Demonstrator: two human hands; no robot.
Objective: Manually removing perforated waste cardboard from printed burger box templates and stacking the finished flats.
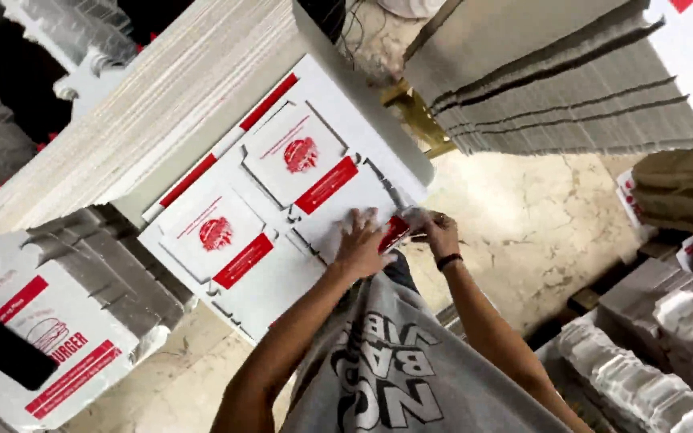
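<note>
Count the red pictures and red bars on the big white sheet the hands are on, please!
On the white cardboard sheet under the left hand and right hand:
Round red pictures: 2
Solid red bars: 5, one partly hidden between the hands
Total: 7 red marks
</note>
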